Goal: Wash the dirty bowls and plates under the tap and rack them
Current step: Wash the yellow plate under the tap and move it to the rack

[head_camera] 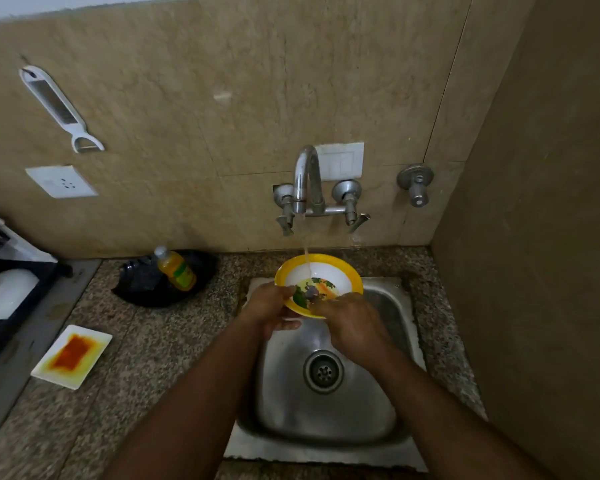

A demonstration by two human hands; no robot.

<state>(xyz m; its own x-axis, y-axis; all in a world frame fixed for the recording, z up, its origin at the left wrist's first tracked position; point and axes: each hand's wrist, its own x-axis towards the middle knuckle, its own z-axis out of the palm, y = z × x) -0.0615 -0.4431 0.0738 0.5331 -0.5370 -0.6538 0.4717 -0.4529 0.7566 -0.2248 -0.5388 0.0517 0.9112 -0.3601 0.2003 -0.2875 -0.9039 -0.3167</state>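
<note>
- Nearest the camera, two bare forearms are reaching in from 6 o'clock over the steel sink (388, 403), whose round drain (323, 371) is lying between them.
- The left hand (272, 310) is gripping the yellow-rimmed bowl (321, 271) at its 8 o'clock edge, thumb curled over the rim and fingers wrapped beneath.
- The right hand (349, 322) is lying over the bowl's near rim at about 5 o'clock, its fingers reaching into the patterned middle; whether they are pressing flat or pinching the rim cannot be told.
- The bowl is being held tilted above the far end of the sink, and a thin stream of water is falling into its white inside at 12 o'clock.
- At 9 o'clock from the sink, a white rectangular plate (71, 356) smeared orange-red is lying on the speckled counter (160, 358).
- Farther left, a dark dish rack (0, 327) is holding a white dish (4, 296).
- At 10 o'clock from the bowl, a bottle of yellow liquid (176, 270) is resting on a black tray (146, 289).
- Farthest away, the wall tap (309, 183) is running, with a white peeler (59, 107) hanging high at 10 o'clock.
</note>
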